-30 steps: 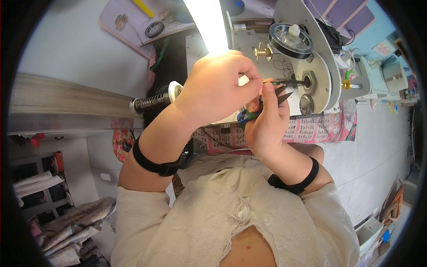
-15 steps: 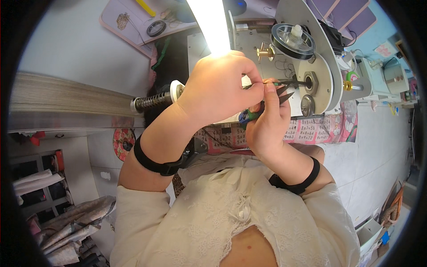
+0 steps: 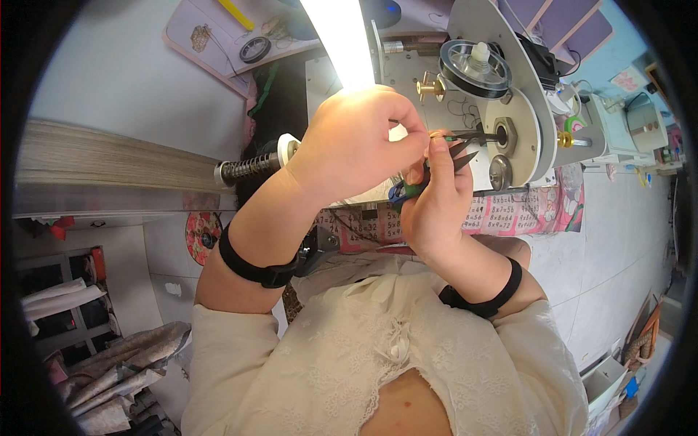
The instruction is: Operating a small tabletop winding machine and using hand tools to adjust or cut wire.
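Observation:
My left hand (image 3: pixel 356 142) is closed in a pinch beside the tip of my right thumb. What its fingertips hold is too small to make out. My right hand (image 3: pixel 440 192) keeps a pair of scissors (image 3: pixel 464 160) in its palm, the dark pointed blades parted toward the right and the blue-green handles partly hidden by the fingers. Its thumb and forefinger also press together at the end of a thin dark rod (image 3: pixel 480 136), which comes out of a large hex nut (image 3: pixel 503 136) on the machine. A bit of green shows on the rod near the thumb.
A clear spool with a black rim (image 3: pixel 476 69) sits above a brass guide (image 3: pixel 430 88) on the machine's grey plate. A bright lamp (image 3: pixel 342 43) stands behind my left hand. To the left is a spring-loaded shaft (image 3: pixel 251 168). A pink printed cloth (image 3: pixel 509 214) hangs in front.
Both hands stay nearly in place at the rod's end. The left fingertips have drawn very slightly left, and the whole view has shifted a little.

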Motion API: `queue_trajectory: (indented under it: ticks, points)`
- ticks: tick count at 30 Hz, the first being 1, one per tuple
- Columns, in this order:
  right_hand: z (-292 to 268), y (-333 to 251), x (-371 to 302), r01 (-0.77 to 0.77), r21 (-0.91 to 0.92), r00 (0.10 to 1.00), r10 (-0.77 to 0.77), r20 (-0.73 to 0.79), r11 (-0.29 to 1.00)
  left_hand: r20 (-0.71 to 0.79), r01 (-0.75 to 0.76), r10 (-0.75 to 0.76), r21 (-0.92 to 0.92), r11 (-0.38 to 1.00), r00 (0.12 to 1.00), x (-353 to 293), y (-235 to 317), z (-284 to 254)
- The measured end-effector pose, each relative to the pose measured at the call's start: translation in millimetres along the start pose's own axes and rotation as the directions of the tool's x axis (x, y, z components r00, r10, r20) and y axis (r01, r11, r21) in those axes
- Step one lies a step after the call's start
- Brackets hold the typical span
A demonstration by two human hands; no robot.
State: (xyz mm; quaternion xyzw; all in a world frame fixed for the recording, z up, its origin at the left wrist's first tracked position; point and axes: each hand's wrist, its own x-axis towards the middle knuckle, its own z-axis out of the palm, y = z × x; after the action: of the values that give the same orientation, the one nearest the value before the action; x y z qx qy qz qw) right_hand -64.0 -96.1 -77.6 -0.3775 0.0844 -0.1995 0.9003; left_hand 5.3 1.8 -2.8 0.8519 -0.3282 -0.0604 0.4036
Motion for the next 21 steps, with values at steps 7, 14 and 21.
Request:
queue_trajectory:
  ticks: [7,14,21]
  points:
    - [-6.2,-3.1,-10.0,-0.035,-0.062,0.999,0.037,0.021,0.997,0.149,0.261,-0.244,-0.107,0.959,0.958,4.5,2.5,-3.5]
    - [-21.4,-3.2,-43.4,-0.12,-0.548,0.87,0.353,0.343,0.828,0.177,0.219,-0.186,-0.195,0.956,0.967,7.4,-4.4,0.6]
    - [-10.9,12.1,-67.4,-0.061,-0.595,0.796,0.399,0.456,0.802,0.162,0.203,-0.171,-0.209,0.957,0.972,7.7,-7.1,1.9]
